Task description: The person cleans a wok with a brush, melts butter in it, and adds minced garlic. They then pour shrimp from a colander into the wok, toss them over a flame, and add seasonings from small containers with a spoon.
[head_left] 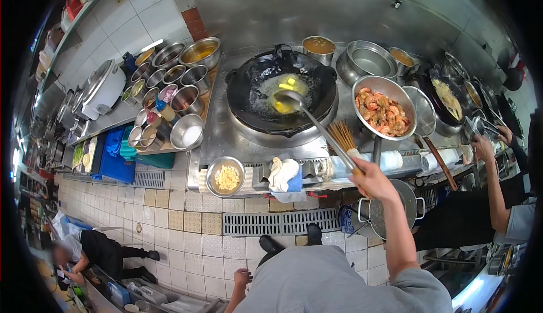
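My right hand (373, 182) is closed round the wooden handle of a long metal ladle (322, 127). The ladle's bowl lies in a black wok (243, 101), touching yellow pieces that look like butter (287, 84) in bubbling liquid. Low beside my body hangs my left hand (243, 278), its fingers curled; whether it holds anything is too small to tell. A steel bowl of chopped pale garlic-like bits (227, 178) sits at the counter's front edge. Right of the wok, cooked shrimp (382, 112) fill a perforated pan, with a bamboo brush (343, 135) between them.
Several seasoning bowls (188, 99) stand at the left. A co-worker's hands (485, 147) are near a second wok (438, 101) at the right. Another person (102, 253) is at the lower left. A large pot (390, 208) stands below my right forearm.
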Action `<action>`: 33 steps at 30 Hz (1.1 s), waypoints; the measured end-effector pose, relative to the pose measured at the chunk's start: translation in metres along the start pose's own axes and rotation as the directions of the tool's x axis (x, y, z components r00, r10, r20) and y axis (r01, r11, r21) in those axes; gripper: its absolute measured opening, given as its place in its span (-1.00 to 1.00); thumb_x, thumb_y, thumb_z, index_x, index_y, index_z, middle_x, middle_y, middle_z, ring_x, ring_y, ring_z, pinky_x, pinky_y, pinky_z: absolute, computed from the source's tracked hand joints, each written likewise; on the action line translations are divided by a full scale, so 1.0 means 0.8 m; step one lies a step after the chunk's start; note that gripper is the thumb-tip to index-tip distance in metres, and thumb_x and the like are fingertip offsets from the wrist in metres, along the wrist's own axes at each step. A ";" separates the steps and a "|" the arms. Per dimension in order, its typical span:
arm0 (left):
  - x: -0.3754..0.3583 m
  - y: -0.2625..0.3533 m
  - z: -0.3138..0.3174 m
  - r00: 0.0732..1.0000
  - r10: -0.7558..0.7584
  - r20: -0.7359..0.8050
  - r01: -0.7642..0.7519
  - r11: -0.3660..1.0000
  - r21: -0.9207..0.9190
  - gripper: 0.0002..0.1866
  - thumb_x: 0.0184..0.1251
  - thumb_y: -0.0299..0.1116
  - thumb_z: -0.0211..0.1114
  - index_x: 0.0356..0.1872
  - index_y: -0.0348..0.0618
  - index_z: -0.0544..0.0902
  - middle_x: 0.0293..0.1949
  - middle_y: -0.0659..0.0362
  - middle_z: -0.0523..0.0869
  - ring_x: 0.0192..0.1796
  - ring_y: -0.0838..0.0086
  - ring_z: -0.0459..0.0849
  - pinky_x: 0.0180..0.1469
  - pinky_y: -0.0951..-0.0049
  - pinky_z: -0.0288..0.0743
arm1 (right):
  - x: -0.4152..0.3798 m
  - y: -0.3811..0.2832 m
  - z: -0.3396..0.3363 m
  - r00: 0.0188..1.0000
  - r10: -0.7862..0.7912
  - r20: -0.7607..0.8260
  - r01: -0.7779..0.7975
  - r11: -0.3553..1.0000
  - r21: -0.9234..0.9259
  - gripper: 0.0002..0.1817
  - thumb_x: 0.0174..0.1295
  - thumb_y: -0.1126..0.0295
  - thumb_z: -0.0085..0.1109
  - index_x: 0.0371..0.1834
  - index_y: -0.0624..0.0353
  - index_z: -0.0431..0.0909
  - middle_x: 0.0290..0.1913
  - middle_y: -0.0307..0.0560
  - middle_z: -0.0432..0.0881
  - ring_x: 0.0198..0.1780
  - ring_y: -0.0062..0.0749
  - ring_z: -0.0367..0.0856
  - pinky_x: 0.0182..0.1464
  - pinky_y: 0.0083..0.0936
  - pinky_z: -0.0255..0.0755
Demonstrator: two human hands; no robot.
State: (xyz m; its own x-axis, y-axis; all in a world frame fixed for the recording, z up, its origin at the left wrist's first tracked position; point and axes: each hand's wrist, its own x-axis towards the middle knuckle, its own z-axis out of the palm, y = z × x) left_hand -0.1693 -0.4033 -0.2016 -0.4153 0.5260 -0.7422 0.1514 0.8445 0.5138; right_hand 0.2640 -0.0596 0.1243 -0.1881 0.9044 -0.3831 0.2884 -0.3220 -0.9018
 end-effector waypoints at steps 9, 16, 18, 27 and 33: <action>0.007 0.012 0.009 1.000 0.014 0.021 -0.013 0.997 -0.071 -0.69 0.18 -0.63 0.27 -0.03 -0.31 0.55 -0.36 0.01 0.69 -0.46 0.27 0.73 -0.52 0.29 0.64 | 0.034 -0.023 0.003 0.994 -0.104 0.031 0.109 0.952 -0.285 -0.35 0.22 0.47 0.25 0.42 0.27 0.32 -0.57 -0.34 0.39 -0.67 -0.69 0.35 -0.67 -0.61 0.22; -0.017 0.004 0.008 0.998 -0.067 -0.019 0.064 0.988 -0.141 -0.71 0.17 -0.65 0.28 -0.06 -0.32 0.58 -0.38 0.01 0.69 -0.48 0.30 0.72 -0.53 0.34 0.62 | 0.154 -0.008 0.037 0.986 -0.101 -0.131 0.117 0.986 0.117 -0.35 0.23 0.45 0.23 0.42 0.21 0.32 -0.58 -0.29 0.44 -0.68 -0.61 0.40 -0.74 -0.56 0.17; -0.023 0.000 0.010 0.998 -0.058 -0.027 0.053 0.987 -0.154 -0.72 0.17 -0.65 0.28 -0.07 -0.32 0.59 -0.39 0.01 0.69 -0.49 0.30 0.72 -0.54 0.35 0.60 | 0.174 -0.005 0.041 0.978 -0.111 -0.178 0.133 0.984 0.122 -0.41 0.23 0.46 0.23 0.36 0.24 0.37 -0.56 -0.28 0.44 -0.68 -0.61 0.40 -0.73 -0.56 0.19; 0.026 -0.127 0.027 0.942 0.333 -0.047 -0.325 0.937 0.127 -0.77 0.24 -0.58 0.23 -0.08 -0.33 0.65 -0.50 -0.01 0.71 -0.44 0.26 0.74 -0.55 0.39 0.52 | 0.178 -0.012 0.079 0.995 -0.050 0.089 0.009 0.912 0.411 -0.21 0.22 0.49 0.25 0.50 0.33 0.08 -0.52 -0.22 0.47 -0.68 -0.62 0.39 -0.72 -0.62 0.17; -0.003 -0.009 0.010 1.000 -0.030 -0.009 0.029 0.997 -0.072 -0.72 0.27 -0.59 0.19 0.00 -0.40 0.55 -0.35 -0.08 0.71 -0.44 0.22 0.74 -0.52 0.29 0.64 | 0.140 -0.019 0.084 0.966 -0.033 0.256 -0.106 0.854 0.509 -0.23 0.25 0.52 0.21 0.49 0.37 0.04 -0.51 -0.20 0.48 -0.68 -0.62 0.39 -0.72 -0.65 0.17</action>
State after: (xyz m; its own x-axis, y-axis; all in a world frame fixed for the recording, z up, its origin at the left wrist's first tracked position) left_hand -0.1619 -0.4100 -0.2067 -0.4272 0.5000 -0.7534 0.0741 0.8498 0.5219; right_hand 0.1754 0.0278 0.0815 -0.4315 0.8127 -0.3915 -0.2114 -0.5130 -0.8320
